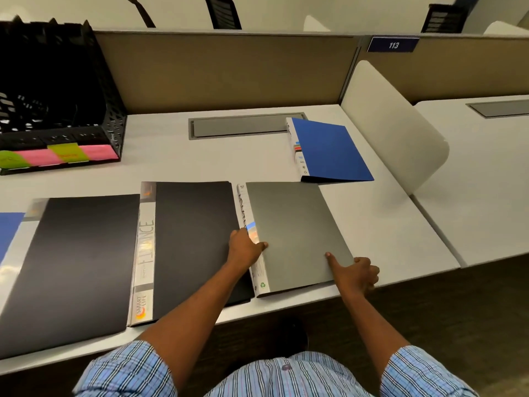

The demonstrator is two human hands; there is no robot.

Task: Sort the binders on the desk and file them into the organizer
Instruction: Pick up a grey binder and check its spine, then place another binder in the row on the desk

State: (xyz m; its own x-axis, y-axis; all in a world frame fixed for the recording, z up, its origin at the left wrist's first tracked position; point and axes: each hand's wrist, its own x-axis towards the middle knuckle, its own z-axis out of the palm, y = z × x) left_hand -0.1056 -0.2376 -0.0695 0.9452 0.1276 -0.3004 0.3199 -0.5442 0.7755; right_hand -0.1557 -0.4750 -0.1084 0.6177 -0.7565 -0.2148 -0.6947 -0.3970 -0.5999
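From my remote seat I see both hands on the grey binder, a matte, smooth-covered rectangle with a white printed spine. It lies at the front right of the pale, smooth bench, near the front edge. My left hand grips the spine side, thumb laid on the cover and fingers curled around the edge. My right hand pinches the lower right corner, thumb flat on top and fingers curled under the rim. I cannot tell whether the binder is raised off the surface.

Just beside its spine lies a black binder with a glossy, silvery spine strip that bears large lettering. A second black binder lies to its left, edges touching or nearly so, and overlaps a sliver of blue cover at the frame edge. A blue binder rests flat farther back on the right, angled, one corner over a grey recessed hatch.

The organizer, black perforated metal with upright slots, stands at the back left. Pink and green sticky labels line its front lip. A white divider with a rounded corner bounds the right side.
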